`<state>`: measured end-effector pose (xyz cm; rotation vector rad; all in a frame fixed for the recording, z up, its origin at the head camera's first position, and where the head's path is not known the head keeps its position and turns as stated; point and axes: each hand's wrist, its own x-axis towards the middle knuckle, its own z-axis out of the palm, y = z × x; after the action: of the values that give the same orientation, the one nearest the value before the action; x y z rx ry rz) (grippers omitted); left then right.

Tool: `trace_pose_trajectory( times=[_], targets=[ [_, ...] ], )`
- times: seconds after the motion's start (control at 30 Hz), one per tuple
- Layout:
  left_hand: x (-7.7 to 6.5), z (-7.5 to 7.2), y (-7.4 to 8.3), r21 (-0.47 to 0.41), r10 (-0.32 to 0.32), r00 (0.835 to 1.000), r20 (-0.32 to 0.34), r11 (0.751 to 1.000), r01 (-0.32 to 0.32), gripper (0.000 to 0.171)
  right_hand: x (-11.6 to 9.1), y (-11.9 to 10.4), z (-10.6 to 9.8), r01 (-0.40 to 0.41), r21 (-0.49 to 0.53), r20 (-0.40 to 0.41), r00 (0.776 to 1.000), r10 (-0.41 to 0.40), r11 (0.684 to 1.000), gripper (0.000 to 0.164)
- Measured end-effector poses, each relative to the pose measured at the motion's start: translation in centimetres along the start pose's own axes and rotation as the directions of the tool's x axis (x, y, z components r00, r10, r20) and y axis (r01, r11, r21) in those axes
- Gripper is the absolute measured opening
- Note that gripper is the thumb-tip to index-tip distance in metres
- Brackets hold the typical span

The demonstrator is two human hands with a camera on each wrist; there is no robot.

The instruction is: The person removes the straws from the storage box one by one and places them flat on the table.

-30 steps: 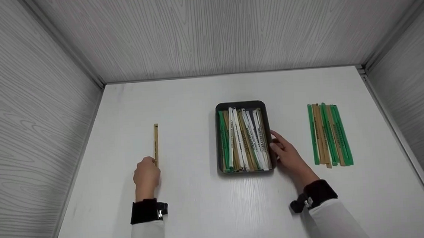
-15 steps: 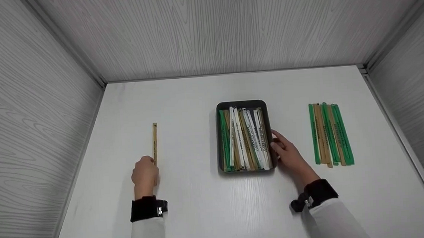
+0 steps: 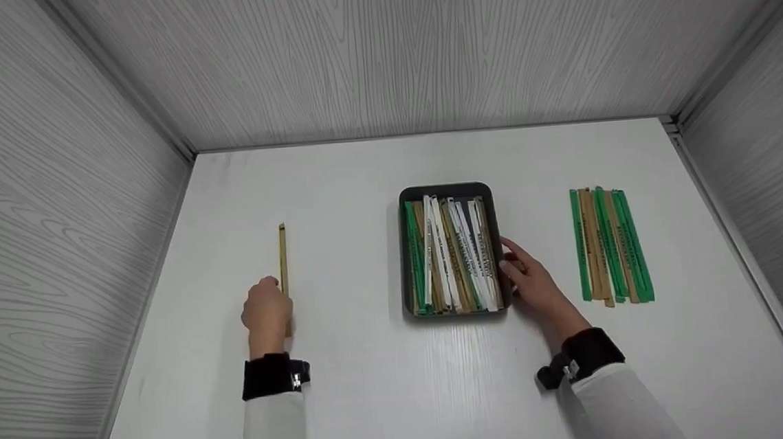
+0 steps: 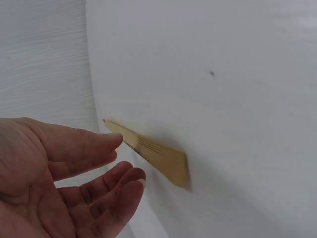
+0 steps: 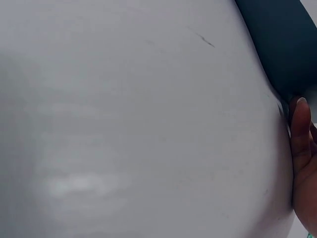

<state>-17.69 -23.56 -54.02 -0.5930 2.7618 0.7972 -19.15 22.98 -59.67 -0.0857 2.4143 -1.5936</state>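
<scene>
Two hands show in the head view: beside the fingers of the left hand (image 3: 267, 314) runs a tan strip (image 3: 283, 254), partly hidden; against the fingers of the right hand (image 3: 538, 299) sits a dark tray (image 3: 444, 190). Left wrist view: loosely bent, parted fingers, no pinch visible; light contact should avoid creasing. Right wrist view: an extended finger meets the tray; gentle pressure should steady it.

One left hand (image 3: 267, 314), one right hand (image 3: 538, 290), two wristbands (image 3: 265, 377); one packet (image 3: 283, 250) beside the left hand; one tray (image 3: 444, 189) touching the right hand, its packets (image 3: 444, 257) too overlapped to count; one packet row (image 3: 607, 242) right of the right hand
</scene>
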Motion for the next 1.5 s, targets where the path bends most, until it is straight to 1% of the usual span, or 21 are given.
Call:
trace_pose_trajectory(
  times=[0.07, 0.13, 0.2, 0.27, 0.37, 0.47, 0.57, 0.6, 0.67, 0.73, 0.83, 0.97, 1.07, 1.1, 1.2, 1.33, 1.5],
  targets=[
    [-0.1, 0.2, 1.2, -0.027, 0.031, 0.998, -0.049, 0.999, -0.033, 0.041, 0.0, 0.0, 0.0, 0.004, -0.003, -0.007, 1.000, -0.004, 1.000, 0.056],
    [-0.5, 0.7, 2.8, -0.053, 0.087, 0.992, -0.096, 0.994, -0.092, 0.040, 0.0, 0.0, 0.0, 0.002, -0.007, -0.009, 1.000, -0.002, 1.000, 0.056],
    [-1.1, 1.4, 4.7, -0.065, 0.159, 0.980, -0.120, 0.984, -0.167, 0.041, 0.0, -0.1, 0.0, 0.001, -0.009, -0.014, 1.000, -0.001, 1.000, 0.055],
    [-1.8, 2.2, 6.9, -0.072, 0.246, 0.962, -0.117, 0.964, -0.256, 0.040, 0.0, -0.2, 0.0, 0.002, -0.013, -0.011, 1.000, -0.002, 1.000, 0.055],
    [-3.1, 3.8, 10.2, -0.058, 0.383, 0.920, -0.080, 0.920, -0.388, 0.037, 0.0, -0.3, -0.1, -0.001, -0.012, -0.015, 1.000, 0.001, 1.000, 0.055],
    [-4.2, 5.8, 13.0, -0.064, 0.488, 0.873, -0.025, 0.870, -0.488, 0.038, 0.0, -0.3, 0.0, -0.009, -0.006, -0.013, 1.000, 0.009, 1.000, 0.054],
    [-4.9, 7.8, 14.8, -0.078, 0.544, 0.838, 0.045, 0.838, -0.540, 0.041, 0.0, -0.2, 0.0, -0.009, -0.001, -0.010, 1.000, 0.009, 1.000, 0.054],
    [-5.0, 8.4, 15.2, -0.080, 0.555, 0.829, 0.069, 0.831, -0.550, 0.042, 0.0, -0.3, 0.0, -0.007, -0.001, -0.006, 1.000, 0.007, 1.000, 0.054],
    [-5.0, 9.6, 15.8, -0.076, 0.566, 0.817, 0.113, 0.825, -0.561, 0.044, -0.1, -0.8, 0.0, -0.007, 0.009, 0.005, 1.000, 0.007, 1.000, 0.054],
    [-4.9, 10.5, 16.2, -0.056, 0.567, 0.811, 0.146, 0.823, -0.565, 0.044, -0.5, -1.7, -0.1, -0.008, 0.016, 0.015, 1.000, 0.007, 1.000, 0.054],
    [-4.9, 11.7, 16.7, -0.003, 0.566, 0.810, 0.152, 0.820, -0.573, 0.037, -1.2, -3.2, -0.2, -0.015, 0.030, 0.025, 1.000, 0.014, 0.999, 0.055],
    [-5.0, 12.8, 17.0, 0.114, 0.581, 0.807, 0.106, 0.799, -0.591, 0.025, -1.6, -3.9, -0.2, -0.021, 0.025, 0.037, 0.999, 0.020, 0.999, 0.054],
    [-5.2, 13.3, 17.0, 0.189, 0.599, 0.798, 0.068, 0.777, -0.600, 0.025, -1.6, -3.9, -0.2, -0.015, 0.037, 0.043, 0.999, 0.013, 0.999, 0.054],
    [-5.3, 13.4, 17.0, 0.199, 0.602, 0.797, 0.060, 0.775, -0.600, 0.026, -1.5, -3.8, -0.2, -0.010, 0.040, 0.042, 0.999, 0.008, 0.999, 0.054],
    [-5.3, 13.6, 17.1, 0.200, 0.600, 0.799, 0.050, 0.778, -0.596, 0.021, -1.5, -3.7, -0.2, -0.003, 0.052, 0.039, 0.999, 0.001, 0.999, 0.053],
    [-5.2, 13.7, 17.3, 0.170, 0.580, 0.812, 0.062, 0.796, -0.581, 0.013, -1.6, -3.8, -0.3, -0.015, 0.043, 0.039, 0.999, 0.013, 0.999, 0.054],
    [-5.2, 13.7, 17.6, 0.132, 0.560, 0.824, 0.081, 0.814, -0.566, 0.009, -1.6, -4.0, -0.3, -0.018, 0.025, 0.027, 0.999, 0.017, 1.000, 0.054]
  ],
)
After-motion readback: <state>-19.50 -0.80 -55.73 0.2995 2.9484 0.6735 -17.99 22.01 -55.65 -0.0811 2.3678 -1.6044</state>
